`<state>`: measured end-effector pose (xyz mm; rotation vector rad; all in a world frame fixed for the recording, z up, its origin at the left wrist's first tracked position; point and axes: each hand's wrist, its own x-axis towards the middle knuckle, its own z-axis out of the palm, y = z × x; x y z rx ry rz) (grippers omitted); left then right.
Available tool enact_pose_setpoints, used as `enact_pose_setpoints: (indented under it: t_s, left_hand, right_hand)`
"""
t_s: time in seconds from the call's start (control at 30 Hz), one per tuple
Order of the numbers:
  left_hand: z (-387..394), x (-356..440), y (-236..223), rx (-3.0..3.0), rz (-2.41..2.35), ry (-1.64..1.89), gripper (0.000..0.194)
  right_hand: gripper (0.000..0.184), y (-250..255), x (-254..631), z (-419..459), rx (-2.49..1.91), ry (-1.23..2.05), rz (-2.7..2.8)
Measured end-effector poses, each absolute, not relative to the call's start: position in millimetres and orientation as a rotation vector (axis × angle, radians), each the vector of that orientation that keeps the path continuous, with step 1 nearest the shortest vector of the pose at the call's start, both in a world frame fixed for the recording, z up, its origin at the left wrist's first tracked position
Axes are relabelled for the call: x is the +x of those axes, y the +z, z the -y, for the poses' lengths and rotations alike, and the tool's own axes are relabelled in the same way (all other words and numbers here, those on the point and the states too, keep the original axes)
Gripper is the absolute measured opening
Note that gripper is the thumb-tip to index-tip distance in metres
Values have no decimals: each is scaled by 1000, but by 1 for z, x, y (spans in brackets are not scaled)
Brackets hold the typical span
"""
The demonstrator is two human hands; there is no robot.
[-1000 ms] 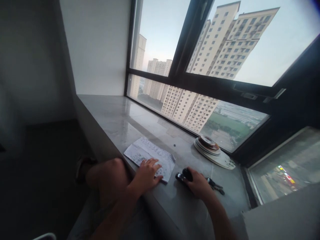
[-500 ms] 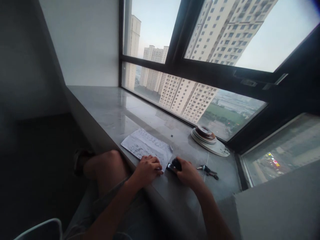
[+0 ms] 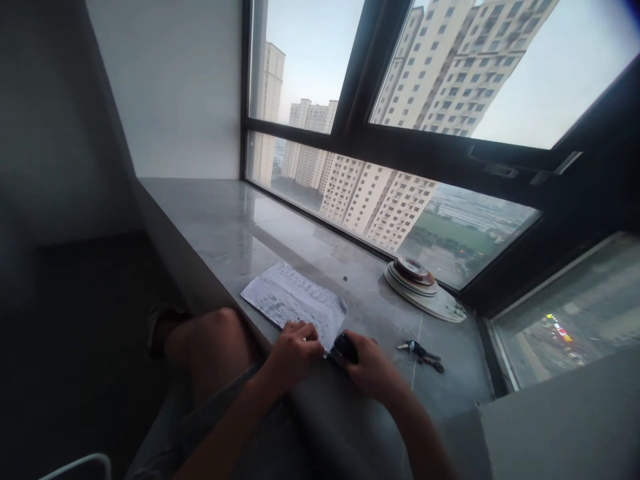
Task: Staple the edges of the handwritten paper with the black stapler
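Observation:
A printed sheet of paper (image 3: 293, 300) lies on the grey stone window ledge (image 3: 225, 227). My left hand (image 3: 294, 350) rests curled on the sheet's near corner, its fingers pinched against the paper. My right hand (image 3: 371, 365) is closed around a small black stapler-like tool (image 3: 344, 347), which sits right at that same corner, touching the paper's edge. Most of the tool is hidden under my fingers.
A bunch of keys (image 3: 421, 352) lies on the ledge to the right of my right hand. Further back, by the window glass, a stack of round plates (image 3: 419, 280) stands. My bare knee (image 3: 220, 333) is against the ledge's front edge.
My right hand has slid the black tool leftwards from beside the keys up to the paper's corner. My left hand went from flat on the sheet to curled at its corner.

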<state>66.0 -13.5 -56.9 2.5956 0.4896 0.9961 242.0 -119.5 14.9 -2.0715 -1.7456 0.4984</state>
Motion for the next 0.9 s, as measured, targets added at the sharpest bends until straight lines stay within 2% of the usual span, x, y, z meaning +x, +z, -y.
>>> enact_pose_setpoints:
  t_s: [0.27,0.57,0.9]
  left_hand:
    - [15,62,-63,2515,-348,1289,16]
    - [13,65,-66,2539,-252,1210,24]
    - [15,63,-72,2562,-237,1228,30]
  right_hand:
    - [13,6,239,113,-2117,429,1710]
    - [28,2,233,110,-2163,368,1729]
    - [33,5,221,108,-2320,290,1851]
